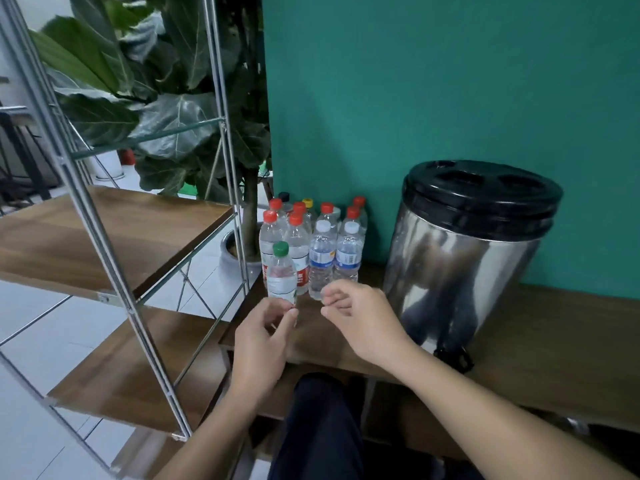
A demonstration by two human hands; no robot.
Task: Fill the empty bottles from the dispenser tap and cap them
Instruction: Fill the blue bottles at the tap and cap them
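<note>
The dispenser is a round drum of shiny steel with a black plastic lid, and its black tap hangs at the front edge of the brown wooden table. To the left of the dispenser stands a group of clear plastic bottles; most have red caps, two have white caps and blue labels, one has a yellow cap and one a dark cap. In front of this group, at the side farthest from the dispenser, stands a small clear bottle with a green cap, upright on the table.

The left hand is at the base of this green-capped bottle. Its fingers are loosely curled and the fingertips touch or nearly touch the bottle; I cannot tell if they really grip it. The right hand is between this bottle and the dispenser, just beside the left hand. Its fingers are curled inward, half closed, and I see nothing in it.

Further left of the dispenser are a metal-frame shelf with wooden boards and a plant with large dark green leaves, before a green wall.
</note>
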